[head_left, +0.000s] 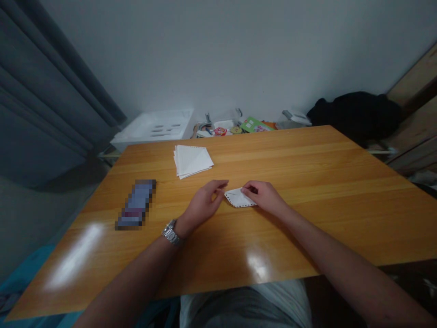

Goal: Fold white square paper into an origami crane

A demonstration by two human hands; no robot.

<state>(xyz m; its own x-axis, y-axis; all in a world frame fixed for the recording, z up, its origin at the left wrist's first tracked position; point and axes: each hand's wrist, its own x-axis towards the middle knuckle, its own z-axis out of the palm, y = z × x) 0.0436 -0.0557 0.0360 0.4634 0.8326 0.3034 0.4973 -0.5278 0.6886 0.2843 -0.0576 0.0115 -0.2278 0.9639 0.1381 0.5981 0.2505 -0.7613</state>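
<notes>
A small folded sheet of white paper (235,197) with a row of punched holes along its near edge rests on the wooden table. My right hand (262,193) grips its right side between thumb and fingers. Just left of the paper is my left hand (209,197), its fingers stretched forward and apart from the thumb, close to the paper's left corner. Whether its fingertips touch that corner I cannot tell. A silver watch (171,233) circles my left wrist. Beyond my left hand lies a stack of white perforated sheets (193,160).
On the left of the wooden table (307,168) lies a pixelated phone-like object (136,205). Behind the table's far edge are a white tray (157,127), a green packet (256,125) among small items, and a black cloth heap (355,114). A grey curtain (51,82) hangs at left.
</notes>
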